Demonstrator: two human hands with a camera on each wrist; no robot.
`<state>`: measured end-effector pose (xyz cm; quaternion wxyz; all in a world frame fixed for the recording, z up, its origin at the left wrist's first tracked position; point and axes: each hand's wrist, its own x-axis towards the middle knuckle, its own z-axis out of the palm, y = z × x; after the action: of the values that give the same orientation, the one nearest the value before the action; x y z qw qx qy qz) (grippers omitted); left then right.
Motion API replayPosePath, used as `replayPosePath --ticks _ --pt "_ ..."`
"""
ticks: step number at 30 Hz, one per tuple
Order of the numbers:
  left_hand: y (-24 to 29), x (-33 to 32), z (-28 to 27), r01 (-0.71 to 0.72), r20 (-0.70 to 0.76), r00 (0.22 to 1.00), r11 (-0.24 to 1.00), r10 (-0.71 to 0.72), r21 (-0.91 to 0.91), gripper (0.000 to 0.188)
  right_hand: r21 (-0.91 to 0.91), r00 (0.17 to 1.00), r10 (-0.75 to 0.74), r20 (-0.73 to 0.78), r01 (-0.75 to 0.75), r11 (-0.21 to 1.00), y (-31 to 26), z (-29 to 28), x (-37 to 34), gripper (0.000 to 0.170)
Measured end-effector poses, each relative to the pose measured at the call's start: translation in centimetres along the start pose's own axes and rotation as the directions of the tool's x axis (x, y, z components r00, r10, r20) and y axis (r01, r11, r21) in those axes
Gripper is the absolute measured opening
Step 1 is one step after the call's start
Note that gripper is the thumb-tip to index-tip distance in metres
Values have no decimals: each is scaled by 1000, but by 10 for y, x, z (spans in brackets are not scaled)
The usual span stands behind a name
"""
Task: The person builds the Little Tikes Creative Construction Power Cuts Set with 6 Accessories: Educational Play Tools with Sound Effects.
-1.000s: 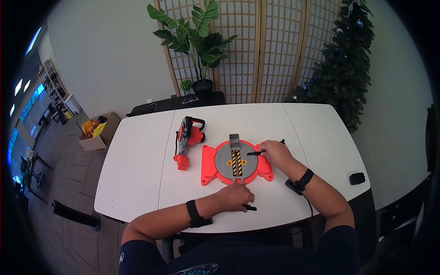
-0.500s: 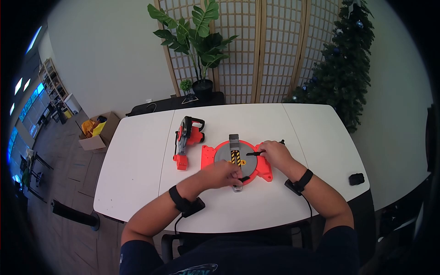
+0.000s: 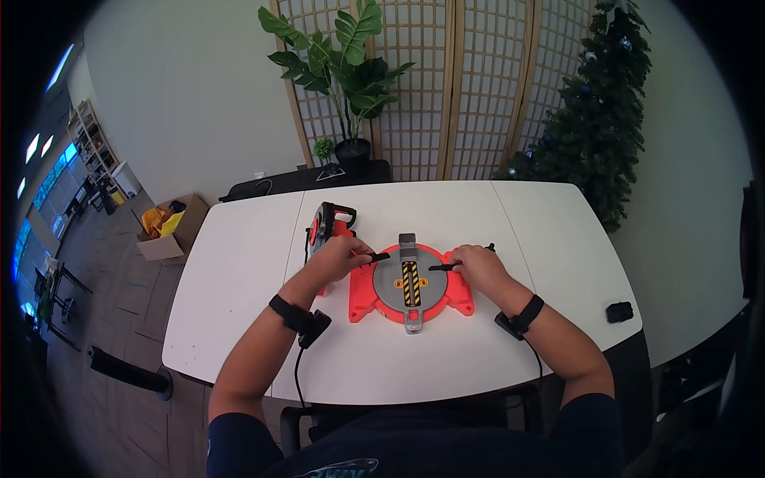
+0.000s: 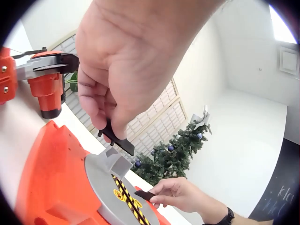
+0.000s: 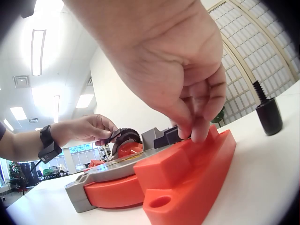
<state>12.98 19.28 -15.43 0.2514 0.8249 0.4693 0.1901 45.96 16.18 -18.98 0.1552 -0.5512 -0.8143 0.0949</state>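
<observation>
A toy miter saw base [image 3: 362,295], orange with a grey turntable [image 3: 433,291] and a black-and-yellow striped strip, lies on the white table. Over its left back part, my left hand [image 3: 333,256] pinches a small black plastic piece [image 4: 121,140] with pegs between thumb and fingers. My right hand [image 3: 480,267] pinches a similar black plastic piece [image 5: 168,137] at the right side of the base, its end reaching over the turntable. Behind my left hand, the orange and black toy saw head [image 3: 323,223] is partly hidden.
A black threaded knob [image 5: 269,115] stands on the table just beyond my right hand. Near the right table edge sits a small black object [image 3: 620,311]. Cables hang from both wrist cameras. A cardboard box [image 3: 185,231] is on the floor at left.
My left hand has moved from the front of the base up and over to its left back side, carrying the black piece. My right hand has stayed in place.
</observation>
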Motion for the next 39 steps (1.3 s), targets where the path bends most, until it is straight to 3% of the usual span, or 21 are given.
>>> replayPosePath --ticks 4,10,14,16,26,28,39 --pt "6 -1 -2 156 39 987 988 -155 -20 19 -13 1000 4 4 -4 1000 -3 -2 -1 16" --pt "-5 4 7 223 94 971 974 -219 -32 17 -12 1000 5 0 -5 1000 -3 -2 -1 16" --pt "-3 3 8 220 85 972 975 -217 -29 18 -9 1000 -1 -5 1 1000 -2 -1 -1 15" --pt "-5 4 9 152 73 986 988 -152 3 18 -13 1000 0 1 0 1000 -3 -2 -1 15" --pt "0 -2 12 168 35 985 986 -167 -4 14 11 1000 -3 -16 3 1000 -1 1 -2 15" --pt "-9 -1 17 114 4 994 992 -114 -48 11 13 1000 -4 -16 4 1000 0 1 -1 15" --pt "-11 -7 20 108 -28 993 989 -111 -103 11 42 999 -14 -41 16 999 1 3 -2 14"
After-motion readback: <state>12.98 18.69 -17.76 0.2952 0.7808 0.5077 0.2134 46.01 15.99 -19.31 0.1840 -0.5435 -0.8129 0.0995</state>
